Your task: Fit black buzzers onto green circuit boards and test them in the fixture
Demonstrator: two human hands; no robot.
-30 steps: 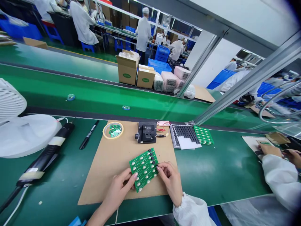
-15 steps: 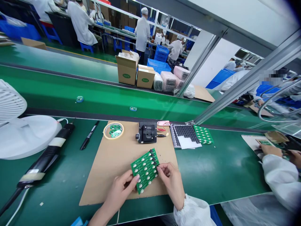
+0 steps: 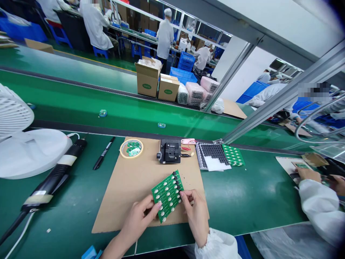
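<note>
Green circuit board panel (image 3: 167, 196) held over the near half of the cardboard sheet (image 3: 121, 212), tilted, a row of black round parts along one edge. Left hand (image 3: 137, 219) clamps its lower left edge, right hand (image 3: 195, 216) pinches its right edge; hands apart, panel between them. Beyond the sheet's far edge: black test jig (image 3: 170, 151), tape ring (image 3: 131, 148) holding small boards. Right of the sheet: tray of black parts (image 3: 211, 154), second green board (image 3: 233, 155). Left of it: black marker (image 3: 104, 153), electric screwdriver (image 3: 55, 180), white fan (image 3: 24, 154). Co-worker's white sleeve (image 3: 318, 205) far right.
</note>
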